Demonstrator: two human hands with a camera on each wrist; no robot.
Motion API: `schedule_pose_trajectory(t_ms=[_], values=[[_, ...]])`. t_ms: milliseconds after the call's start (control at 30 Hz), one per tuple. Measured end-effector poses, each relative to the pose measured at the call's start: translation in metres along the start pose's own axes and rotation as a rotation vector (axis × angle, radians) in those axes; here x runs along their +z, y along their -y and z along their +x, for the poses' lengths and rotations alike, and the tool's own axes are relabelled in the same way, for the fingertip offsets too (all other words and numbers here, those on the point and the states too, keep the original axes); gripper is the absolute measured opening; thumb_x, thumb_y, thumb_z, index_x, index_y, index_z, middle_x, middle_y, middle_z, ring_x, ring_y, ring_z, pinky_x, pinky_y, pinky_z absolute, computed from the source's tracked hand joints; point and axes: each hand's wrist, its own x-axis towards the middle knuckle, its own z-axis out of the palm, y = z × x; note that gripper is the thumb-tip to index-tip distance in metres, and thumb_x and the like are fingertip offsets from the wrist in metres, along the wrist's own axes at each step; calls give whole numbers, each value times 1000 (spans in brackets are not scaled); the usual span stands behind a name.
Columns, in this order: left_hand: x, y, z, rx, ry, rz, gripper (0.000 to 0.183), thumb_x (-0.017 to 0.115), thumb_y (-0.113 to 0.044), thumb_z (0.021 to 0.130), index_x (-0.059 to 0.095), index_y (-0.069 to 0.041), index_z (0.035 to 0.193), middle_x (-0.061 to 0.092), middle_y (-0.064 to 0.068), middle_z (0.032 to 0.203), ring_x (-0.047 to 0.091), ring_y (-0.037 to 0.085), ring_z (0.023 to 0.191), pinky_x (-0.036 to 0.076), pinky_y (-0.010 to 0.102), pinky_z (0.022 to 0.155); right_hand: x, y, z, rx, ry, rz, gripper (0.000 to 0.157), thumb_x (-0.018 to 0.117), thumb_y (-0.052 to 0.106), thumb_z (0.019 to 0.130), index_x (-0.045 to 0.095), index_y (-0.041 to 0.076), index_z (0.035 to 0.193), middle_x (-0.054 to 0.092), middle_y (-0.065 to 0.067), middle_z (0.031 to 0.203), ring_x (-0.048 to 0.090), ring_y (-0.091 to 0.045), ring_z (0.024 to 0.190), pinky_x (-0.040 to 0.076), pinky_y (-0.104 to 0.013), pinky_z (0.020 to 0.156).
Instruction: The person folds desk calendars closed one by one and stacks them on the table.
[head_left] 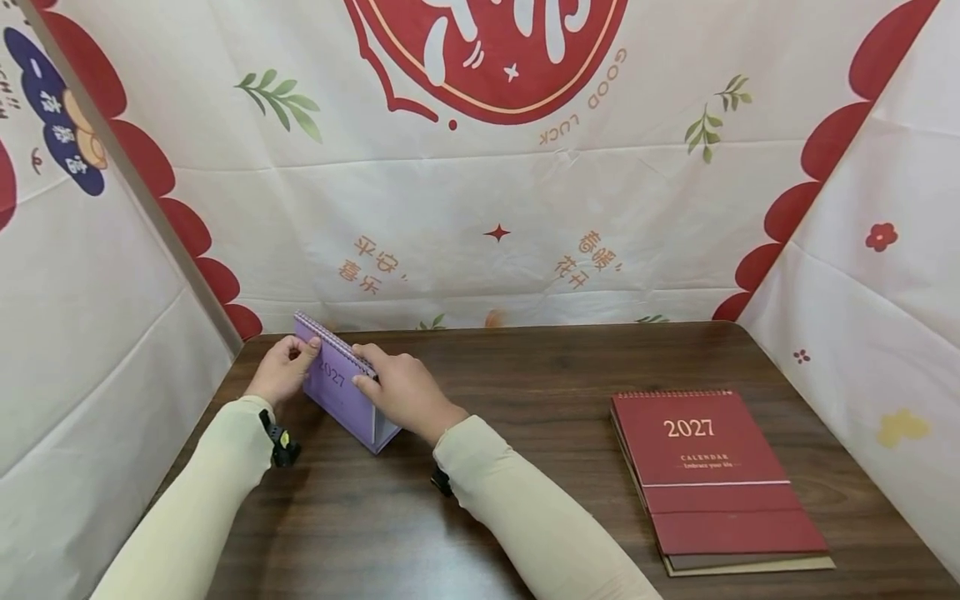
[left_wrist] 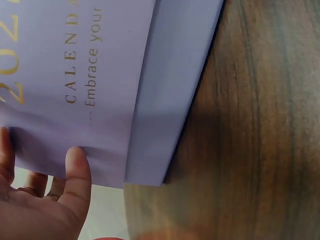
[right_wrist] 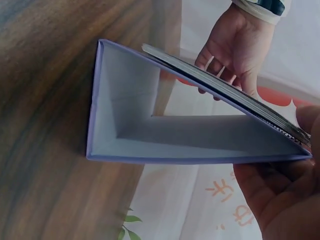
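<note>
A purple desk calendar (head_left: 337, 404) marked 2027 stands as a tent at the table's back left, turned at an angle. My left hand (head_left: 282, 371) holds its left side; in the left wrist view the thumb presses on the cover (left_wrist: 112, 75) by the edge, with fingers partly hidden behind. At the top right corner, by the spiral binding, my right hand (head_left: 411, 390) grips it, thumb in front and fingers behind. The right wrist view looks into the calendar's hollow triangular stand (right_wrist: 200, 135), whose base is spread on the wood.
A red 2027 calendar (head_left: 712, 454) lies on the right of the dark wooden table (head_left: 525, 467). White printed cloth (head_left: 480, 200) walls the table at the back and on both sides, near the left hand.
</note>
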Motion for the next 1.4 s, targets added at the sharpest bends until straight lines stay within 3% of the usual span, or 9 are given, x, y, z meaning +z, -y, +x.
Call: schedule_pose_trajectory(t_ms=[200,367,467,700,833,967,1167,1400], values=[[5,6,-2,-45,-6,-30,49,43,-52,91,43,-2,88,46,12,89,48,17,73,44,26,61,8,-2,-3,44,-56,36,36,54,30,93,49,17,126,66,2,81,54,-1,59,43,-18,53],[4,11,-2,-54,19,0,55,41,-57,89,42,-3,88,44,12,88,44,23,81,38,31,65,18,-5,-4,98,-84,81,30,54,31,93,52,15,118,67,-1,83,56,-2,62,44,-19,53],[1,14,-2,-73,67,24,57,41,-60,88,43,-3,87,42,12,88,41,25,84,35,33,67,23,-7,-6,144,-70,132,30,54,32,92,51,15,116,65,-1,81,56,-1,59,44,-19,51],[-3,25,-3,-136,159,23,55,42,-57,89,44,-3,87,42,8,79,43,21,72,37,31,60,34,-15,-11,235,18,227,36,58,38,87,50,13,112,62,3,77,56,-2,57,45,-20,50],[-4,29,-2,-156,219,-11,56,42,-59,88,43,-3,88,41,6,81,44,17,70,43,31,67,39,-20,-12,289,50,275,41,61,40,85,50,12,112,62,4,76,57,-3,56,45,-22,51],[-6,33,-3,-187,281,-18,53,42,-57,89,41,-4,86,39,5,82,44,15,68,46,34,76,42,-22,-11,292,55,281,44,61,42,85,50,11,114,63,3,77,57,-2,57,46,-22,51],[-6,34,-3,-159,284,11,53,42,-56,90,41,-4,84,39,5,81,46,16,67,47,35,75,44,-22,-11,302,51,287,47,62,42,84,50,10,116,63,2,80,58,-3,59,46,-22,51],[-5,34,-2,-173,284,15,55,41,-59,88,41,-5,84,39,5,80,45,15,65,47,31,73,40,-21,-12,297,65,295,48,62,41,84,48,9,118,64,0,83,58,-3,60,46,-22,52]])
